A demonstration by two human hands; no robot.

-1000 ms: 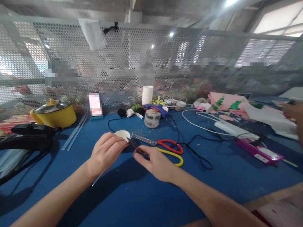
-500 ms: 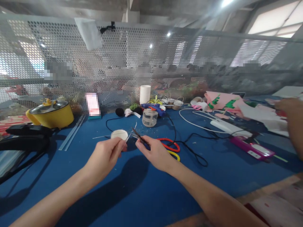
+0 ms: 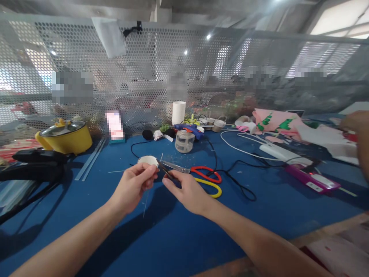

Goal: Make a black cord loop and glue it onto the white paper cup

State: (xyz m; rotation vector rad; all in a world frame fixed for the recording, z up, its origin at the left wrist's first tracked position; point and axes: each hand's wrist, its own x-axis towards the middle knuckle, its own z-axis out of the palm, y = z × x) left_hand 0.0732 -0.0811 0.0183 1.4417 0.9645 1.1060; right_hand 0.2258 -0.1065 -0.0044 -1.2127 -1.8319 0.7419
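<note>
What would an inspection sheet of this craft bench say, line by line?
Surface: blue table top, dotted with small white scraps.
Job's things: thin pale strand pinched in the left hand; small dark pointed tool in the right hand; low white round cup just behind them.
Clutter: red-and-yellow-handled scissors, clear plastic jar, blue glue gun, yellow lidded pot, pink felt pieces, magenta flat device.
Hands: both closed on their items; another person's hand at the right edge.
Cables: black cord, white cord.
Surroundings: perforated metal screen.
</note>
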